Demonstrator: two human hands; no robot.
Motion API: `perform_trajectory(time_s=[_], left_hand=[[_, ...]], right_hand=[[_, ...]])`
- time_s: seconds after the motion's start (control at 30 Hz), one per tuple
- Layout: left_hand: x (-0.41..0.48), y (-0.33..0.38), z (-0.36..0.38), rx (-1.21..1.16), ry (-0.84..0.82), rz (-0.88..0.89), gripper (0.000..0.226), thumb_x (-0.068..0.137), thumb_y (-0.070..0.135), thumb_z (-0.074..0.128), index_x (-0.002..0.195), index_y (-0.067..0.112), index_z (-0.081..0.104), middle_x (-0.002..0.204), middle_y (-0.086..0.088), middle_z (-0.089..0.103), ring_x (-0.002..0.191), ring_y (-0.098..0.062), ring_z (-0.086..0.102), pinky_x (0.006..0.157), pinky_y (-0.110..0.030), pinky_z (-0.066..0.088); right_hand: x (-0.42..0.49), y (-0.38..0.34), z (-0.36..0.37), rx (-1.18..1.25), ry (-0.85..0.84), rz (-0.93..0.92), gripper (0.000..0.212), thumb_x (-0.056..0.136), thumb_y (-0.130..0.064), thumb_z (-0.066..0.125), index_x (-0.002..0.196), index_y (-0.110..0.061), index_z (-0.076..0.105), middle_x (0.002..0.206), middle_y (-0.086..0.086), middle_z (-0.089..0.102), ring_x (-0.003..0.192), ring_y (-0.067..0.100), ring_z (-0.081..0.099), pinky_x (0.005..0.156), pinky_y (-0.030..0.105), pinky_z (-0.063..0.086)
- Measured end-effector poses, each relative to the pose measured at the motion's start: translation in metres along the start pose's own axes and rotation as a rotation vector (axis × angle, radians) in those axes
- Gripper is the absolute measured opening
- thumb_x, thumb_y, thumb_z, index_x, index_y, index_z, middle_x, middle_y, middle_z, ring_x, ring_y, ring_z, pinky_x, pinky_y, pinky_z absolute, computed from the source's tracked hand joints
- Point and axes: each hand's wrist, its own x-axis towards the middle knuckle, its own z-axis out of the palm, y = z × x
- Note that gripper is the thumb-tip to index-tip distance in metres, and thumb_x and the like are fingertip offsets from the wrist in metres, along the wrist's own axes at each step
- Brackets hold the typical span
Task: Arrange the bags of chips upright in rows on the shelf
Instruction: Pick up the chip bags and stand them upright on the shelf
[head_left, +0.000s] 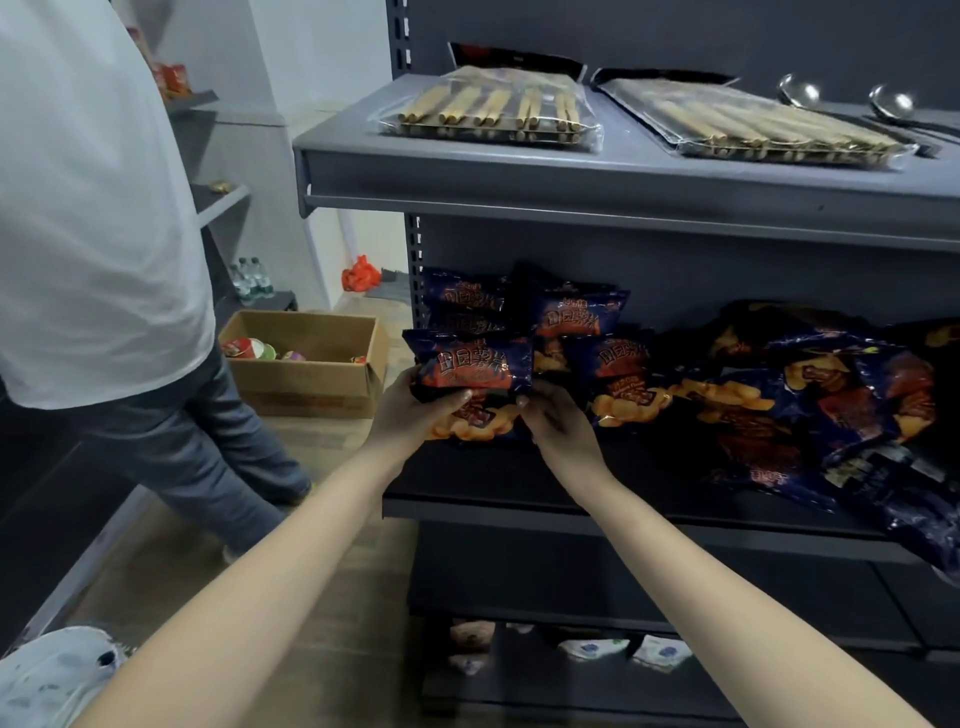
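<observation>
Now: both hands on 1 bag. The left hand (415, 405) curls round the lower left corner of the held bag (470, 366); the right hand (556, 421) pinches its lower right edge with bent fingers. The held bag is upright, label facing out, at the left end of the middle shelf (519, 499), just in front of the standing bags (576, 312) that form a rough back row. Cannot tell whether its base touches the shelf; the hands hide it.

To the right, a loose pile (805, 405) of bags lies flat and overlapping, some past the front edge. Judgement: task is early, most stock unsorted.

Step in hand, as I read it: seat this bag as the 1st of a front row. To do it well:
- flatten the bottom seam so the bag stands on it
- square the face to the shelf edge
- lean it lightly on the bag behind
- let go with 1 hand at a time

Risk: puffed bags look slippery and may tip forward.

Also present: chopstick packs (493, 109) on the upper shelf (623, 182), a cardboard box (311, 364) on the floor, a second person (93, 208) at left.
</observation>
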Motion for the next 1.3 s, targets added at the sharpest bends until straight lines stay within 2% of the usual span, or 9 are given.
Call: perform_trajectory(time_s=[0.17, 0.3, 0.43, 0.5, 0.63, 0.73, 0.87, 1.2, 1.3], left_hand=[[0.01, -0.008, 0.0, 0.061, 0.061, 0.023, 0.071, 0.071, 0.027, 0.079, 0.13, 0.012, 0.044, 0.118, 0.001, 0.058, 0.105, -0.012, 0.055, 0.082, -0.022, 0.04], [0.009, -0.015, 0.009, 0.082, 0.063, 0.01, 0.07, 0.074, 0.024, 0.077, 0.131, 0.01, 0.038, 0.113, 0.003, 0.051, 0.102, -0.01, 0.049, 0.083, -0.024, 0.039], [0.013, -0.025, 0.01, 0.115, 0.081, 0.04, 0.071, 0.074, 0.028, 0.077, 0.131, 0.012, 0.039, 0.113, 0.003, 0.053, 0.102, -0.01, 0.051, 0.086, -0.026, 0.042], [0.015, -0.028, 0.01, 0.117, 0.084, 0.049, 0.069, 0.075, 0.029, 0.077, 0.131, 0.013, 0.039, 0.112, 0.004, 0.053, 0.102, -0.01, 0.052, 0.087, -0.028, 0.044], [0.017, -0.035, 0.004, 0.093, 0.117, 0.083, 0.063, 0.078, 0.027, 0.074, 0.129, 0.016, 0.04, 0.113, 0.002, 0.056, 0.102, -0.012, 0.054, 0.09, -0.031, 0.046], [0.02, -0.039, 0.003, 0.097, 0.137, 0.104, 0.057, 0.08, 0.026, 0.072, 0.129, 0.016, 0.044, 0.12, -0.004, 0.058, 0.107, -0.015, 0.055, 0.09, -0.03, 0.045], [0.024, -0.041, 0.005, 0.125, 0.15, 0.101, 0.057, 0.08, 0.031, 0.07, 0.13, 0.018, 0.046, 0.122, -0.006, 0.058, 0.112, -0.019, 0.055, 0.096, -0.039, 0.046], [0.034, -0.04, 0.014, 0.055, 0.146, 0.067, 0.051, 0.083, 0.028, 0.068, 0.128, 0.019, 0.047, 0.122, -0.003, 0.059, 0.11, -0.017, 0.056, 0.095, -0.035, 0.046], [0.035, -0.038, 0.015, 0.059, 0.14, 0.067, 0.045, 0.084, 0.024, 0.065, 0.126, 0.02, 0.049, 0.116, -0.001, 0.059, 0.104, -0.015, 0.056, 0.087, -0.03, 0.045]], right_hand=[[-0.007, 0.013, -0.003, -0.155, -0.002, -0.028, 0.04, 0.096, -0.027, 0.048, 0.134, -0.017, 0.044, 0.118, -0.003, 0.058, 0.112, 0.009, 0.054, 0.083, 0.003, 0.04], [-0.012, 0.023, -0.001, -0.257, -0.052, -0.05, 0.051, 0.096, -0.031, 0.049, 0.143, -0.022, 0.033, 0.144, -0.001, 0.043, 0.133, 0.012, 0.039, 0.11, 0.031, 0.034], [-0.016, 0.023, 0.003, -0.347, -0.086, -0.076, 0.057, 0.097, -0.028, 0.047, 0.148, -0.024, 0.021, 0.153, -0.004, 0.028, 0.14, 0.01, 0.026, 0.105, 0.016, 0.021], [-0.016, 0.025, 0.005, -0.373, -0.12, -0.072, 0.058, 0.097, -0.029, 0.047, 0.149, -0.025, 0.019, 0.155, -0.005, 0.023, 0.141, 0.01, 0.022, 0.105, 0.016, 0.019], [-0.018, 0.028, 0.007, -0.483, -0.204, -0.078, 0.063, 0.097, -0.034, 0.045, 0.15, -0.027, 0.011, 0.158, -0.008, 0.01, 0.144, 0.009, 0.012, 0.111, 0.02, 0.015], [-0.018, 0.032, 0.005, -0.775, -0.17, -0.124, 0.061, 0.098, -0.038, 0.04, 0.15, -0.028, 0.008, 0.159, -0.005, 0.005, 0.146, 0.015, 0.004, 0.119, 0.038, 0.01], [-0.02, 0.042, -0.003, -1.069, -0.15, -0.119, 0.059, 0.098, -0.045, 0.032, 0.15, -0.026, 0.013, 0.159, 0.0, 0.004, 0.146, 0.024, -0.001, 0.119, 0.046, 0.005], [-0.032, 0.057, -0.007, -1.102, -0.194, -0.089, 0.057, 0.098, -0.046, 0.033, 0.149, -0.025, 0.02, 0.158, 0.004, 0.01, 0.146, 0.025, 0.005, 0.118, 0.047, 0.007], [-0.033, 0.06, -0.006, -1.107, -0.196, -0.088, 0.057, 0.098, -0.046, 0.032, 0.149, -0.025, 0.018, 0.158, 0.003, 0.01, 0.146, 0.025, 0.006, 0.118, 0.047, 0.008]])
